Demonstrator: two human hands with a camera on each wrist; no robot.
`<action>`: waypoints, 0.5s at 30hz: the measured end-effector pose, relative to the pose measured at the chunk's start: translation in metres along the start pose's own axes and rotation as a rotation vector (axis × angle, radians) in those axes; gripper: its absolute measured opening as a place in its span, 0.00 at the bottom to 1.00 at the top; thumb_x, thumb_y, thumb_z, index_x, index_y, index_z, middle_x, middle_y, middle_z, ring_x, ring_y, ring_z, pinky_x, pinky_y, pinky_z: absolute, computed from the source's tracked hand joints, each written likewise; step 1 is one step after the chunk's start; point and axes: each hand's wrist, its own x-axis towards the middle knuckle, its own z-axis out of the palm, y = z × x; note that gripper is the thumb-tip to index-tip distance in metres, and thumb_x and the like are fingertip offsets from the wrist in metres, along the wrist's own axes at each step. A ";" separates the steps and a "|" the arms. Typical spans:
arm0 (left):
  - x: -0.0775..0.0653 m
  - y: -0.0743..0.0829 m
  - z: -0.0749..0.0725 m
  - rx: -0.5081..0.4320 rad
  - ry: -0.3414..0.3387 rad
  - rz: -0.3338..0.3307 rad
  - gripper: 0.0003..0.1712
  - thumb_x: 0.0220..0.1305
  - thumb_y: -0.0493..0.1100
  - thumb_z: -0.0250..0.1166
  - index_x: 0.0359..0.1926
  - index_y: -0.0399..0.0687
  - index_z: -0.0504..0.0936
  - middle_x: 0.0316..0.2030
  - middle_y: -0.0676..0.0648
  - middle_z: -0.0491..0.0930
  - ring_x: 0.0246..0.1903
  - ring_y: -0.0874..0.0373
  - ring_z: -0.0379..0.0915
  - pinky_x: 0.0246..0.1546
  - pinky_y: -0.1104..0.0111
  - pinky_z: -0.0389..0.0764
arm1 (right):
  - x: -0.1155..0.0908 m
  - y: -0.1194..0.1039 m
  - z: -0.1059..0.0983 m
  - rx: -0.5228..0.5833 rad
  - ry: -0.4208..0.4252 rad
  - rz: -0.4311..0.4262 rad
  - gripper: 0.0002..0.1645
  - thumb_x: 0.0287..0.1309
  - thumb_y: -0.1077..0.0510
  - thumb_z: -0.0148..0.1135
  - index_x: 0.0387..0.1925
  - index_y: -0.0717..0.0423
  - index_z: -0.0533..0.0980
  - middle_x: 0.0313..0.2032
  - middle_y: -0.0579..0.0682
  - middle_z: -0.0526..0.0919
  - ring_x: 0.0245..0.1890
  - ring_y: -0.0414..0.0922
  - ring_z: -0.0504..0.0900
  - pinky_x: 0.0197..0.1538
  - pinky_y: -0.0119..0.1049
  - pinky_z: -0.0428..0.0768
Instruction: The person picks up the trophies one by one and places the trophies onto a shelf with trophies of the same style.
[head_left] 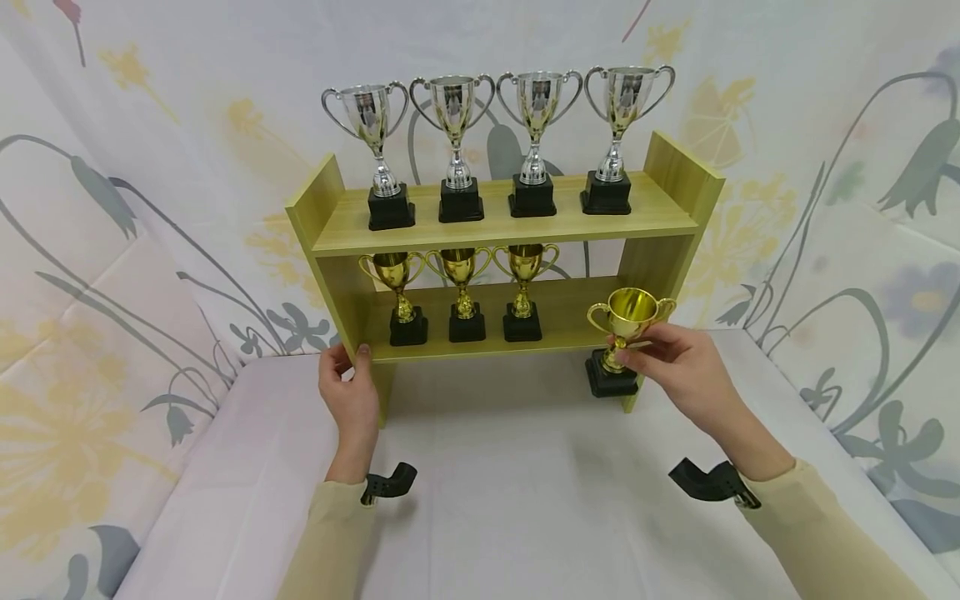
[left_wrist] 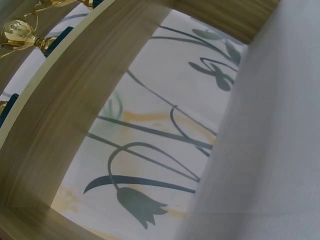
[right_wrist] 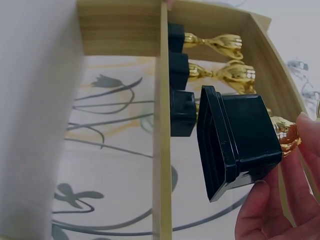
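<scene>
My right hand [head_left: 678, 367] grips a gold trophy cup [head_left: 630, 312] by its stem, in front of the right end of the lower shelf. Its black base [right_wrist: 250, 137] shows its hollow underside, tilted, in the right wrist view. On the left, my left hand [head_left: 351, 392] holds the side panel of the wooden shelf unit [head_left: 487, 346], thumb at the front edge. Three gold trophies [head_left: 465, 279] stand in a row on the lower shelf, from the left to the middle. The left wrist view shows the space under the lower shelf board [left_wrist: 65, 95]; the left hand is out of that view.
Several silver trophies [head_left: 534, 117] stand in a row on the top shelf. The unit rests on a white-covered table [head_left: 510, 500], with a flower-printed cloth [head_left: 247, 100] behind and at the sides. Both wrists wear black straps [head_left: 390, 482].
</scene>
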 end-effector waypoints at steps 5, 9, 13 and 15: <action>0.002 -0.007 0.000 0.001 0.003 0.000 0.15 0.70 0.41 0.61 0.51 0.35 0.76 0.38 0.52 0.71 0.43 0.60 0.66 0.42 0.68 0.68 | 0.002 -0.002 0.000 0.004 0.001 0.003 0.16 0.59 0.69 0.66 0.47 0.75 0.78 0.40 0.44 0.88 0.39 0.38 0.86 0.42 0.29 0.82; 0.002 -0.005 0.000 -0.010 0.006 0.010 0.14 0.69 0.41 0.62 0.50 0.36 0.76 0.38 0.52 0.72 0.42 0.59 0.66 0.40 0.68 0.69 | 0.003 -0.003 0.000 -0.025 0.004 0.019 0.14 0.59 0.72 0.65 0.47 0.74 0.79 0.39 0.42 0.87 0.38 0.36 0.86 0.41 0.28 0.82; 0.002 -0.005 0.000 -0.016 0.007 0.017 0.13 0.69 0.40 0.62 0.49 0.36 0.76 0.37 0.53 0.72 0.41 0.58 0.67 0.39 0.68 0.70 | 0.005 -0.005 0.000 -0.046 0.002 0.026 0.13 0.60 0.71 0.64 0.46 0.74 0.79 0.39 0.41 0.87 0.38 0.36 0.85 0.42 0.28 0.82; 0.002 -0.005 0.001 -0.015 0.009 0.020 0.13 0.69 0.40 0.62 0.49 0.36 0.76 0.37 0.54 0.72 0.41 0.59 0.67 0.39 0.69 0.71 | 0.006 -0.005 0.000 -0.046 -0.002 0.025 0.13 0.60 0.71 0.65 0.47 0.75 0.78 0.40 0.42 0.87 0.38 0.36 0.85 0.42 0.28 0.82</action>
